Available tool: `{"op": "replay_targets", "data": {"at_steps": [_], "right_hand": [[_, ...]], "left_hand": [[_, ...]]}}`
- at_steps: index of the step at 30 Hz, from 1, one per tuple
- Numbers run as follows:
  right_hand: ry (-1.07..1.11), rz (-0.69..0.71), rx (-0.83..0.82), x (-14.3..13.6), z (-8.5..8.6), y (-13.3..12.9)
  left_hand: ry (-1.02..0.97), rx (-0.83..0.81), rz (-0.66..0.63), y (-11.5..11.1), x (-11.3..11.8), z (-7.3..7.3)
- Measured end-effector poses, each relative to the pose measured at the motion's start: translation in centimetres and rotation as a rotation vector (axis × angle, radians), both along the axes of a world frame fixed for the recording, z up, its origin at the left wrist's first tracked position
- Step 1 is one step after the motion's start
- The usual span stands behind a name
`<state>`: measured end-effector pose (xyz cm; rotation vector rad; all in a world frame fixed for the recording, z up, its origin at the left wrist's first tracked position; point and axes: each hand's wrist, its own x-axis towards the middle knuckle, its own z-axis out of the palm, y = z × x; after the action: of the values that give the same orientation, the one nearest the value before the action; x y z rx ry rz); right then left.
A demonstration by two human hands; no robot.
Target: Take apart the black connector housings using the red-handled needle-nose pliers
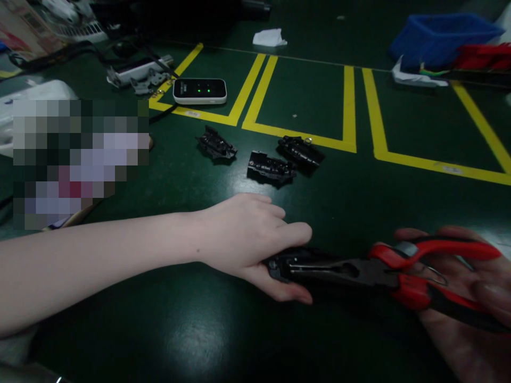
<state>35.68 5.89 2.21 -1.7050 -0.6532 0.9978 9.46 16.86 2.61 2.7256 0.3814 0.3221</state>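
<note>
My left hand (255, 234) is closed around a black plastic part (279, 266), thumb below and fingers above it. From the right, my right hand (471, 303) grips red-handled needle-nose pliers (379, 271). Their long jaws lie over the black part, with the tips close to my left thumb and forefinger. Whether the jaws pinch something small there, I cannot tell. Just beyond my left hand lie three similar black parts: one at the left (217, 143), one in the middle (271, 167) and one at the right (301, 150) beside a small metal ring (308, 140).
A white-edged device with green lights (199, 91) sits on the green table (179, 330). Yellow tape (349, 106) marks boxes across it. Grey metal parts (147, 80) and cables lie at the back left. A blue bin (439, 37) and crumpled white paper (270, 38) are further back.
</note>
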Motion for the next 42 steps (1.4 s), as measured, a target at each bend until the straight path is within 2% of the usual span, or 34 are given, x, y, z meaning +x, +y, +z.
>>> {"op": "replay_targets", "data": {"at_steps": [6,16,25,31,38,42], "right_hand": [[0.010,-0.019,-0.006,0.1,-0.3,0.3],[-0.025,0.101,0.124,-0.2,0.4,-0.6],[-0.046,0.047,0.045,0.5,0.4,0.4],[-0.032,0.075,0.090,0.2,0.3,0.3],[-0.044,0.092,0.162,-0.4,0.9,-0.2],[-0.016,0.069,0.129,-0.3,0.8,0.1]], "left_hand": [[-0.010,-0.013,0.002,0.0,0.0,0.0],[0.018,0.054,0.012,0.0,0.1,0.0],[-0.007,0.020,0.034,-0.1,-0.1,-0.2],[-0.045,0.039,0.044,-0.1,-0.2,-0.2],[-0.038,0.182,0.078,-0.4,-0.1,-0.4],[-0.036,0.189,0.083,-0.5,0.0,-0.4]]}}
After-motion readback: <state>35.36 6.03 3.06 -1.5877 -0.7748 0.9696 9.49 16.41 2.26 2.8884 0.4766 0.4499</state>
